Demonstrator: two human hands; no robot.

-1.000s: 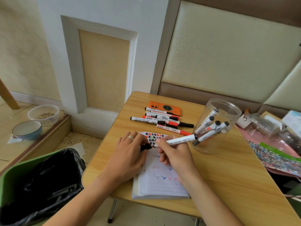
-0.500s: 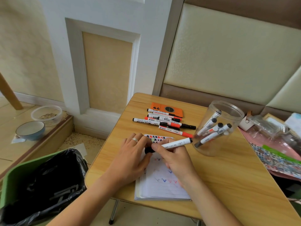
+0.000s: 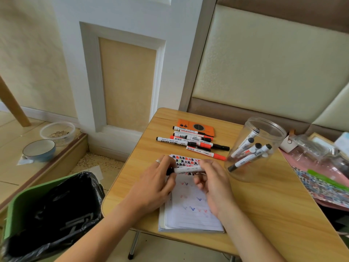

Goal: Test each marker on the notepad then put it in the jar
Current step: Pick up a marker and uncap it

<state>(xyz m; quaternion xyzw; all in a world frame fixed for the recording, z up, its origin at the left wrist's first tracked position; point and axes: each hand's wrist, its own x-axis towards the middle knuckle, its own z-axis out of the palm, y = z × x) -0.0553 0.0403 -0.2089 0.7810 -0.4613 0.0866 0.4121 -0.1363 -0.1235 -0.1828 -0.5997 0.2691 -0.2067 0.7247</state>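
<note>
Both hands hold one white marker (image 3: 187, 169) level over the top of the notepad (image 3: 190, 216). My left hand (image 3: 156, 184) pinches its black cap end, and my right hand (image 3: 213, 182) grips the other end of the barrel. The open notepad page shows small red and blue tick marks. A clear plastic jar (image 3: 255, 150) stands to the right with several markers leaning inside. Several more red and black markers (image 3: 190, 140) lie in a row beyond the notepad.
An orange flat case (image 3: 196, 126) lies behind the marker row on the wooden table (image 3: 264, 214). A green bin with a black bag (image 3: 49, 214) stands at the left. Cluttered bags and patterned paper (image 3: 321, 184) fill the right side. Two bowls (image 3: 39, 150) sit on the floor.
The marker has swung from tilted toward the jar to level over the notepad. My right hand slid along the barrel and both hands moved closer together.
</note>
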